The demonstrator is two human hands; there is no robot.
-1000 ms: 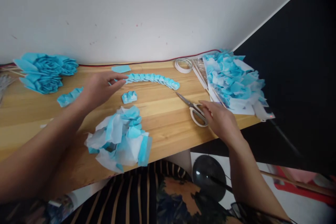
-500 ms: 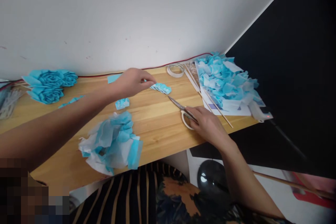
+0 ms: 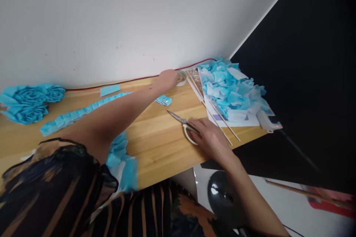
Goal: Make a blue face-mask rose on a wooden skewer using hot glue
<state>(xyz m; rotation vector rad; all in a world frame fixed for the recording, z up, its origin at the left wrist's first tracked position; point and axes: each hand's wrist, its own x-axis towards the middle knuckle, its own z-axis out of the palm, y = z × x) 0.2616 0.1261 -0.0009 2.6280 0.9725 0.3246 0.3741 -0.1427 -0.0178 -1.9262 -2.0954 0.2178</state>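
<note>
In the head view, a pale wall (image 3: 116,18) rises behind a wooden tabletop (image 3: 155,148), with a dark panel (image 3: 300,81) on the far right. The left hand (image 3: 168,79) reaches across to a roll of tape (image 3: 183,78) near the wall; its fingertips are hidden, so whether that grip is wide or narrow cannot be told. The right hand (image 3: 207,135) has its grip closed around the handles of the scissors (image 3: 182,120), whose blades point toward a short pleated blue piece (image 3: 164,100). A long pleated blue strip (image 3: 69,116) runs behind the left forearm; whether the two join there is hidden. Blue paper roses (image 3: 30,102) lie far left. Thin sticks (image 3: 233,132) and a blue-and-white heap (image 3: 228,85) lie beyond the right hand.
</note>
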